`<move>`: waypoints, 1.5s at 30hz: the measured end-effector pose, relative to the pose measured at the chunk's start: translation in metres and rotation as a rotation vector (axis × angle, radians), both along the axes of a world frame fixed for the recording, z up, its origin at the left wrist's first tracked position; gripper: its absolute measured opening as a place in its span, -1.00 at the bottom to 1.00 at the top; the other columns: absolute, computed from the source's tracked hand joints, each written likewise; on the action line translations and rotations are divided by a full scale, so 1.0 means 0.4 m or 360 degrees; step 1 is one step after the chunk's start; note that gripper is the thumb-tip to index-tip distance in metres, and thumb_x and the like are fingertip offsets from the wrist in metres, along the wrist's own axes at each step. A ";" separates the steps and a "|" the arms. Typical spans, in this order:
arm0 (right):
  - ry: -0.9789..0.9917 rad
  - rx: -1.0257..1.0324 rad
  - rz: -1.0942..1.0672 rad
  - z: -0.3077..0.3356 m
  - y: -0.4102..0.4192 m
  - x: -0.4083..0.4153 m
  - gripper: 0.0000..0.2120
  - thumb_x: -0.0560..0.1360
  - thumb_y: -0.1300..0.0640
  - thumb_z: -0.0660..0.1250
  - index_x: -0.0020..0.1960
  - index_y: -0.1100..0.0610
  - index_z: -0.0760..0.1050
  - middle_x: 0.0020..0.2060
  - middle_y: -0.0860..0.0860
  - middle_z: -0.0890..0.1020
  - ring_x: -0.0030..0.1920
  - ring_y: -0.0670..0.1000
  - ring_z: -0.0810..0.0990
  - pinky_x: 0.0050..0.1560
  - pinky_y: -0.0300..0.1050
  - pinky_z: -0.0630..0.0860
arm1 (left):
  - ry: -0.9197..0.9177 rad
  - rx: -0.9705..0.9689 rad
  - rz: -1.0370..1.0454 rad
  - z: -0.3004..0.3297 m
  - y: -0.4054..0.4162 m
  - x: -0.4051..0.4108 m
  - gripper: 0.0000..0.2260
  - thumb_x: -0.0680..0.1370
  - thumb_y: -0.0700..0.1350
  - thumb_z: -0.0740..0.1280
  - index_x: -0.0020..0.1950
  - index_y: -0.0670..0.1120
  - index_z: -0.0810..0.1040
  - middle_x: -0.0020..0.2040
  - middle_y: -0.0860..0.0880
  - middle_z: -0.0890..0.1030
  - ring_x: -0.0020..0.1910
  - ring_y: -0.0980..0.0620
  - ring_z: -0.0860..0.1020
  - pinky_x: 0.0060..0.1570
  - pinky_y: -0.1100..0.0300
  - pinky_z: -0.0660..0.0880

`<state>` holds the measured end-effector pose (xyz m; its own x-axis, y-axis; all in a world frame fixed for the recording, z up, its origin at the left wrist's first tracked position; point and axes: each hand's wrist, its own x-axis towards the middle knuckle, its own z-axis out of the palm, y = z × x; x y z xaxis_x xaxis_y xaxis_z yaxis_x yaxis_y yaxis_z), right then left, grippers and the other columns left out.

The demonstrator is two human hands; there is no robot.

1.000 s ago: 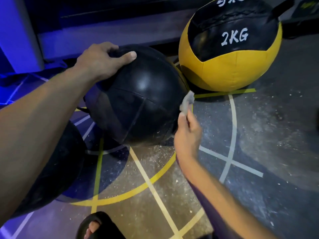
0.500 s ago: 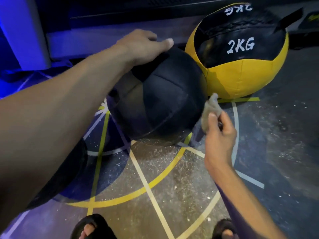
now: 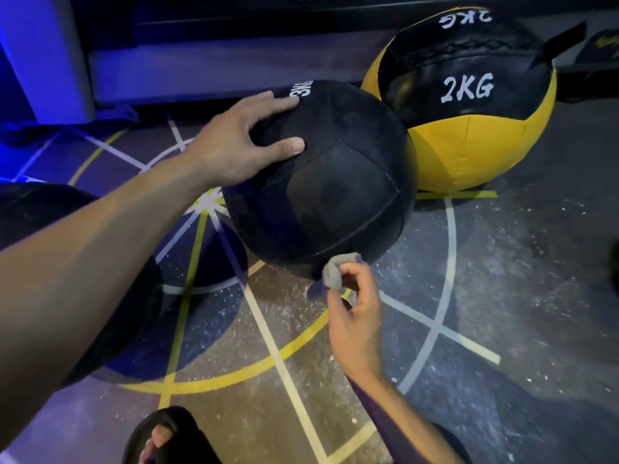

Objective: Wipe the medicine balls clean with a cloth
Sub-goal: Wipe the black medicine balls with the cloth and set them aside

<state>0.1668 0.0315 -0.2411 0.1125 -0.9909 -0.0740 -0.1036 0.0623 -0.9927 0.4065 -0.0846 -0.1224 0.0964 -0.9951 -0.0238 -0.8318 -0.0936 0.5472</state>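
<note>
You were wiping the black ball (image 3: 321,182), which sat on the marked floor (image 3: 502,279) just in front of the yellow ball (image 3: 469,128); the two appeared to touch or nearly touch at the black ball's upper right edge.

**Step in hand.** The cloth (image 3: 335,272) was pressed against the lowest near part of the black ball, close to where the ball met the floor. To do this stroke well, it was advisable to keep the cloth flat against the surface, follow the seam lines, and turn the ball as needed so the hidden underside came within reach. The floor beneath carried pale grit, so the cloth was best kept off the floor to avoid smearing dirt back onto the ball.

**Right hand.** Your right hand (image 3: 355,316) reached up from the lower right, forearm angled toward the ball. The thumb and forefinger pinched the small grey cloth, which was bunched, with the remaining fingers curled loosely behind it.

**Left hand.** Your left hand (image 3: 241,142) lay on the upper left of the black ball, arm extended across the view. The fingers were spread and fairly straight, pressing on the surface with the thumb out toward the middle seam. This hand steadied the ball; firm downward pressure was judged necessary to stop it rolling under the wiping stroke.
</note>
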 end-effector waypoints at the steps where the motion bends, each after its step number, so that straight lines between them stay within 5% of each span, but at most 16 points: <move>1: 0.0013 0.0010 0.0015 -0.003 0.000 0.002 -0.82 0.60 0.26 0.37 0.05 -0.02 0.53 -0.01 0.03 0.62 -0.04 -0.09 0.58 -0.14 -0.32 0.47 | -0.0019 0.0007 0.0016 0.003 -0.002 -0.004 -0.36 0.48 0.41 0.36 0.54 0.33 0.33 0.64 0.08 0.23 0.59 0.10 0.23 0.50 0.16 0.16; 6: -0.0247 -0.0078 -0.0422 0.040 -0.065 -0.048 -0.84 0.60 0.25 0.38 0.09 0.02 0.59 -0.09 -0.17 0.66 -0.09 -0.19 0.60 -0.13 -0.37 0.48 | -0.0174 -0.0071 0.0036 0.002 0.005 -0.038 -0.36 0.51 0.41 0.33 0.56 0.30 0.32 0.63 0.03 0.26 0.59 0.05 0.24 0.54 -0.05 0.20; 9: 0.0206 -0.0547 -0.0306 0.040 -0.093 -0.015 -0.80 0.53 0.26 0.42 0.12 0.05 0.62 0.00 -0.02 0.57 -0.01 -0.03 0.56 -0.09 -0.25 0.48 | -0.0149 -0.0091 0.0077 -0.006 0.006 -0.049 -0.33 0.45 0.46 0.31 0.54 0.33 0.33 0.63 0.04 0.26 0.58 0.02 0.27 0.54 -0.06 0.21; 13: 0.0987 -0.1241 0.0301 -0.031 -0.061 0.024 -0.78 0.46 0.29 0.45 0.08 0.11 0.63 -0.06 0.02 0.53 -0.11 0.09 0.46 -0.19 -0.09 0.32 | -0.0083 -0.0096 0.0104 -0.006 0.012 -0.046 -0.30 0.43 0.47 0.31 0.54 0.31 0.35 0.62 0.06 0.27 0.58 0.03 0.28 0.54 -0.08 0.24; 15: 0.1081 -0.1334 0.0344 -0.051 -0.065 0.009 -0.80 0.46 0.30 0.46 0.06 0.12 0.64 -0.10 0.03 0.55 -0.16 0.10 0.46 -0.21 -0.07 0.34 | 0.0061 -0.0177 0.0017 -0.010 0.037 -0.035 -0.35 0.49 0.38 0.38 0.54 0.24 0.38 0.62 0.07 0.27 0.57 0.10 0.26 0.54 -0.02 0.25; 19: 0.0995 -0.1245 0.0305 -0.052 -0.052 -0.018 -0.72 0.43 0.37 0.49 0.11 0.16 0.68 -0.09 0.05 0.58 -0.13 0.07 0.45 -0.22 0.06 0.48 | 0.0110 -0.0316 -0.0252 -0.022 0.134 0.017 -0.50 0.53 0.15 0.48 0.44 0.09 0.53 0.57 0.10 0.32 0.55 0.20 0.28 0.47 0.22 0.30; 25: 0.0954 -0.1106 0.0324 -0.045 -0.044 -0.031 -0.69 0.43 0.37 0.51 0.15 0.16 0.68 0.00 0.00 0.58 -0.03 0.01 0.47 -0.12 -0.02 0.52 | 0.0084 -0.0704 -0.0114 -0.092 0.163 0.003 -0.88 0.55 -0.09 0.49 0.05 -0.08 0.72 0.34 0.00 0.59 0.33 0.03 0.54 0.32 -0.07 0.48; 29: 0.0563 -0.0849 0.0017 -0.033 -0.034 -0.044 -0.74 0.45 0.30 0.53 0.08 0.05 0.66 0.03 -0.03 0.63 0.11 -0.02 0.59 0.20 -0.24 0.49 | 0.0067 -0.0831 -0.0144 -0.107 0.179 -0.029 -0.87 0.55 -0.05 0.48 -0.03 -0.11 0.68 0.35 -0.01 0.61 0.25 -0.02 0.57 0.31 0.06 0.45; 32: 0.0422 -0.0821 -0.0255 -0.021 -0.028 -0.033 -0.92 0.49 0.09 0.41 -0.02 0.02 0.64 -0.06 0.06 0.68 0.03 0.12 0.64 0.14 0.09 0.55 | 0.0036 -0.0826 -0.0151 -0.105 0.188 -0.042 -0.88 0.56 -0.06 0.47 -0.04 -0.10 0.66 0.33 0.06 0.62 0.20 -0.01 0.57 0.26 0.30 0.40; 34: 0.0405 -0.0770 -0.0335 -0.010 -0.026 -0.009 -0.94 0.47 0.16 0.43 -0.07 0.04 0.65 -0.09 0.10 0.69 0.03 0.18 0.65 0.11 0.23 0.56 | 0.0104 -0.0850 -0.0137 -0.092 0.183 -0.048 -0.91 0.56 -0.11 0.48 -0.04 -0.12 0.65 0.29 0.06 0.65 0.20 0.04 0.57 0.23 0.39 0.40; 40: 0.0135 -0.0593 -0.0456 0.077 -0.031 0.078 -0.92 0.47 0.17 0.48 -0.03 0.09 0.66 -0.07 0.22 0.68 -0.01 0.28 0.66 0.01 0.21 0.58 | -0.0033 -0.0932 -0.0002 0.006 0.135 -0.012 -0.87 0.59 0.01 0.40 0.01 -0.03 0.62 0.04 0.14 0.69 0.03 0.07 0.68 -0.17 -0.02 0.57; 42: 0.0160 -0.0438 -0.0375 0.098 -0.055 0.084 -0.87 0.49 0.16 0.53 0.00 0.00 0.66 -0.07 0.09 0.70 -0.02 0.17 0.67 -0.02 0.11 0.62 | -0.0269 -0.0829 0.0023 0.040 0.110 0.013 -0.81 0.59 0.12 0.32 0.03 0.02 0.60 0.02 0.12 0.68 0.01 -0.03 0.67 -0.17 -0.06 0.54; 45: 0.0211 -0.0241 -0.0136 0.093 -0.121 0.102 -0.75 0.52 0.22 0.46 0.05 -0.12 0.63 -0.05 -0.13 0.70 -0.02 -0.16 0.65 -0.09 -0.39 0.54 | -0.0521 -0.0516 0.0123 0.046 0.044 0.085 -0.80 0.58 0.19 0.32 0.05 0.11 0.60 0.06 0.08 0.68 0.10 -0.14 0.62 -0.03 -0.05 0.50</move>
<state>0.2077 -0.0168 -0.2040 0.0267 -0.9973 0.0681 -0.2346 -0.0724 -0.9694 0.4406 -0.0669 -0.1040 0.1209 -0.9358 0.3310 -0.9628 -0.0294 0.2685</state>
